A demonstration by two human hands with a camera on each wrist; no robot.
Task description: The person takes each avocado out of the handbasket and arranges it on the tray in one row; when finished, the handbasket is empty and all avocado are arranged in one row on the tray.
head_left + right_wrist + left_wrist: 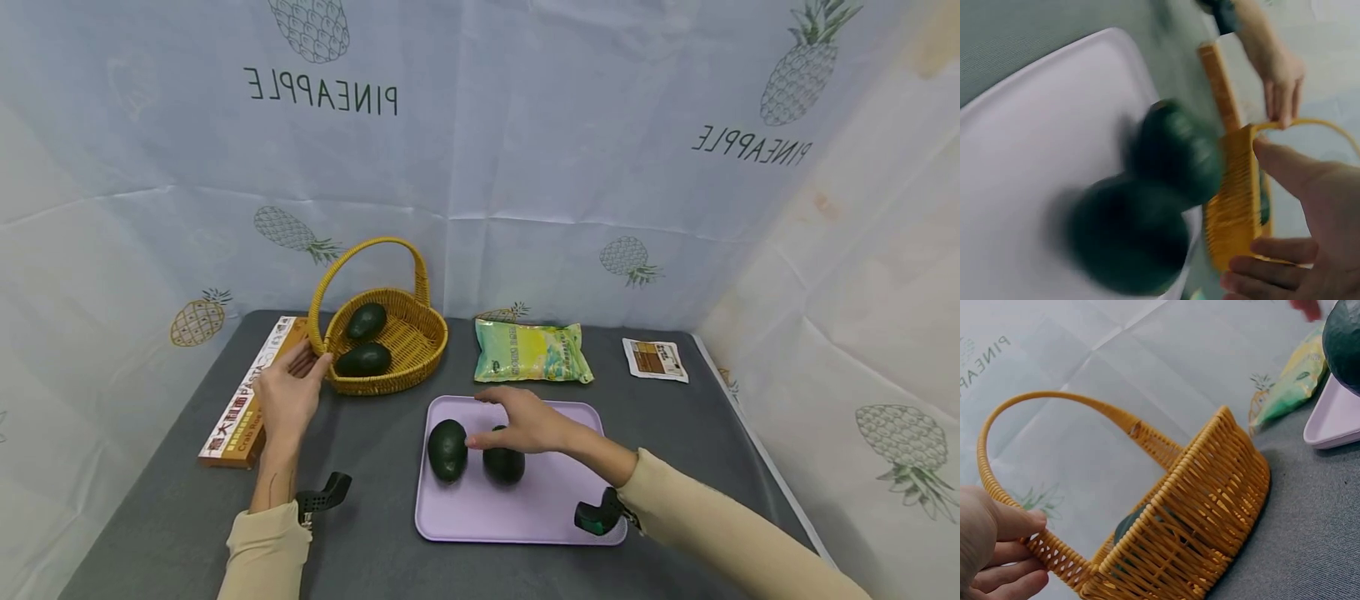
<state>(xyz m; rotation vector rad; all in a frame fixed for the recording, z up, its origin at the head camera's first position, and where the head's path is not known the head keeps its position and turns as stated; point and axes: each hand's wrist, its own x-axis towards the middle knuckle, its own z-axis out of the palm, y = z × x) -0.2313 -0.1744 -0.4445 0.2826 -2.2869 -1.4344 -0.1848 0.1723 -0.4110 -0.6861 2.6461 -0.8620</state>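
Note:
My left hand (288, 398) pinches the lower end of the handle of a yellow wicker basket (414, 339), thumb on one side and fingers on the other. Inside the basket lie two dark green avocados, one farther back (367, 321) and one nearer (363, 360). Two more avocados sit on a lilac tray (540, 510): a left one (447, 451) and a right one (503, 467), partly covered by my right hand (528, 421) in the head view. That hand is over the tray, thumb and fingers spread apart, with nothing between them, as the right wrist view (1329, 225) confirms.
Left of the basket lies a long pasta box (243, 417). A green and yellow packet (531, 352) is behind the tray, and a small brown and white sachet (655, 359) lies at the back right. Pineapple-print cloth (525, 167) hangs behind the grey table (367, 517).

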